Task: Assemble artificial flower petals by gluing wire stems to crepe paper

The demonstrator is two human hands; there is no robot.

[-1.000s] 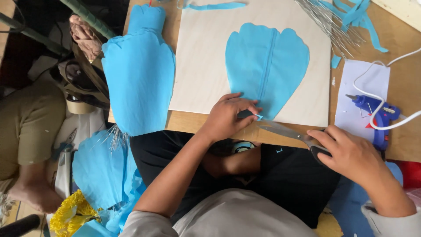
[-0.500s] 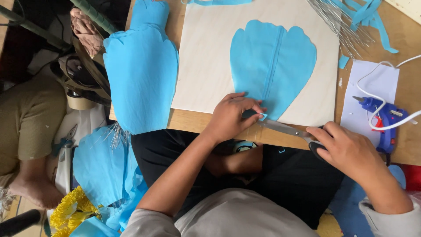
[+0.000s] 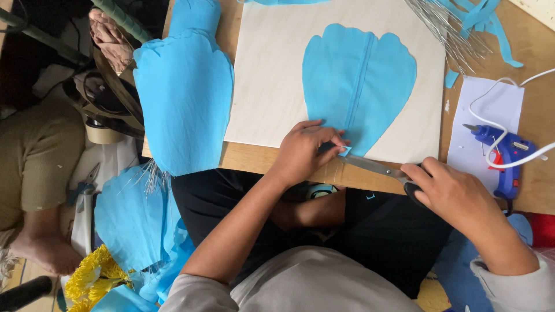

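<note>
A blue crepe-paper petal lies flat on a pale wooden board. My left hand pinches the petal's narrow lower tip at the board's near edge. My right hand grips the black handles of a pair of scissors, whose metal blades reach left to that tip. A small blue paper corner sticks out just at the blade ends.
A larger blue petal hangs over the table's left edge. A blue glue gun with a white cord rests on white paper at right. Thin wires and blue paper strips lie at the back. Another person's leg is at left.
My hands have stayed at the petal's tip, with the scissor blades still against it. The view has shifted slightly; nothing else has moved.
</note>
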